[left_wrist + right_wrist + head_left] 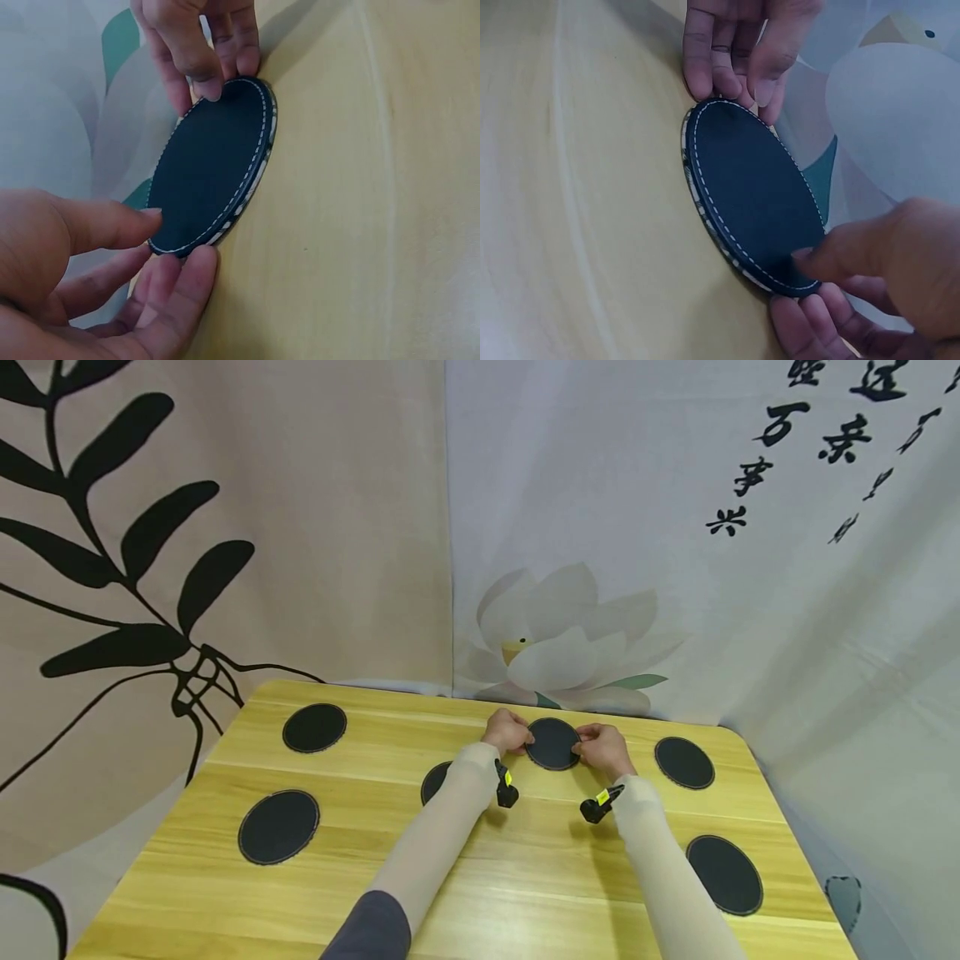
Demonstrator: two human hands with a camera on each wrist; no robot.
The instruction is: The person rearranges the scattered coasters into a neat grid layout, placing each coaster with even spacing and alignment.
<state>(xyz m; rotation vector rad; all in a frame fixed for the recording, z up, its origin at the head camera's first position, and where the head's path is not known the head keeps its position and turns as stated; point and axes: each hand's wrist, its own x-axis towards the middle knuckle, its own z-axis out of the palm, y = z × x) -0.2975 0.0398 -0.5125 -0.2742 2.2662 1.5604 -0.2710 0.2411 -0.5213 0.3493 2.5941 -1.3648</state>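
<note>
Both hands are at a round black coaster (553, 743) near the table's far edge. Pale stitching runs round its top, and a black-and-white patterned edge shows below in the left wrist view. My left hand (507, 732) pinches its left side, thumb on top and fingers along the rim. On the opposite side my right hand (604, 749) grips the rim in the same way, as the right wrist view shows. The coaster (757, 195) lies flat or close over the wood between the hands.
More black discs lie on the wooden table (525, 893): two at left (314, 727), one partly behind my left forearm (435, 779), and two at right (684, 762). A printed cloth (570, 485) hangs right behind the far edge. Small black cameras (507, 787) sit at my wrists.
</note>
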